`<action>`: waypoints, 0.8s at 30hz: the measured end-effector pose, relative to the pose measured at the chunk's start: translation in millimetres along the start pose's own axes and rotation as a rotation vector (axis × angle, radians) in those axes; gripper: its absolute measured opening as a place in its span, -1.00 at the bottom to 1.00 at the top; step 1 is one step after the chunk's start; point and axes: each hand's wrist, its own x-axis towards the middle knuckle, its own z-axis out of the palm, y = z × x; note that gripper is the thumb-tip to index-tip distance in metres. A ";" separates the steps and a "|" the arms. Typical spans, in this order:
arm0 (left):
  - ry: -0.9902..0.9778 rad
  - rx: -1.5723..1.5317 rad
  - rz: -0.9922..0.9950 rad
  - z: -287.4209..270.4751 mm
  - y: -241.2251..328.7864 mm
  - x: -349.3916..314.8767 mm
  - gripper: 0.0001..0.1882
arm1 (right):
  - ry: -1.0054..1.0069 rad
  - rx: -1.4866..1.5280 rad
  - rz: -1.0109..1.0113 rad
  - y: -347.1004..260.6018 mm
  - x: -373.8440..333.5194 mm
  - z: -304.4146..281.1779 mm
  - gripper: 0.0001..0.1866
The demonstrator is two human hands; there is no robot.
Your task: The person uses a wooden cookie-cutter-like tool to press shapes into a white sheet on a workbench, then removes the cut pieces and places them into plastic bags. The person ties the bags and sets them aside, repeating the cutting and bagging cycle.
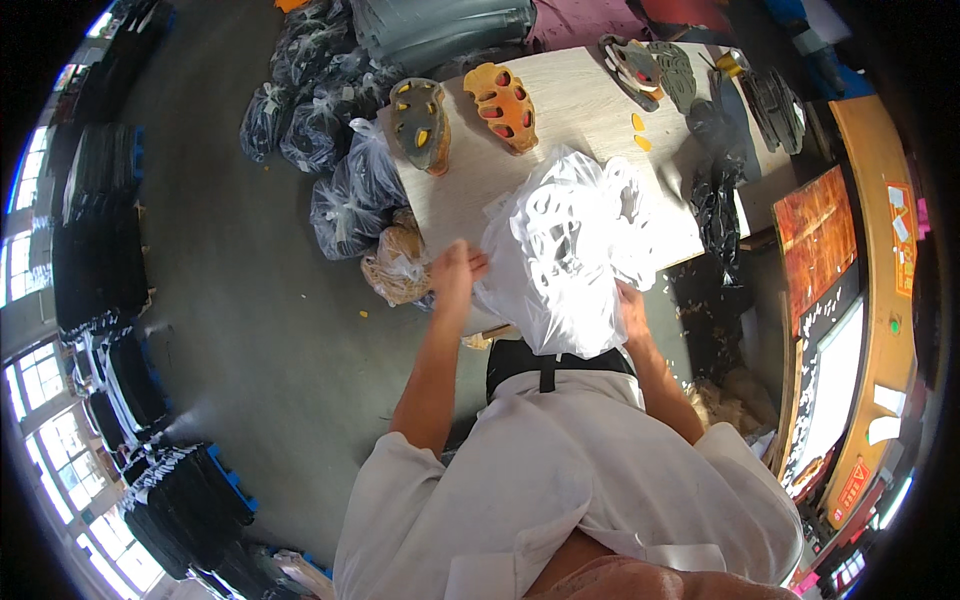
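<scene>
A big clear plastic bag (570,250) filled with white cut-out pieces rests on the near end of a pale wooden table (560,110). My left hand (455,270) grips the bag's left edge. On the bag's lower right side, my right hand (630,305) holds it too. Beyond the bag lie a grey sole with yellow inserts (420,122) and an orange sole with red inserts (503,105).
Several dark-filled clear bags (330,130) sit on the grey floor left of the table, with a tan-filled bag (398,265) nearer. Dark soles (660,70) and black bags (715,200) crowd the table's right side. Black stacks (95,230) line the left wall.
</scene>
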 end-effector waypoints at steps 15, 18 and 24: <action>-0.291 -0.361 -0.338 83.8 -45.9 24.3 -0.28 | -0.141 0.079 -0.509 40.3 117.6 65.2 -0.41; -0.278 -0.396 -0.311 75.0 -53.5 4.7 -0.27 | -0.116 0.605 0.241 15.9 111.8 73.2 -0.35; -0.310 -0.355 -0.307 54.6 -40.6 3.1 -0.26 | -0.116 0.297 0.474 -29.4 89.1 83.3 -0.28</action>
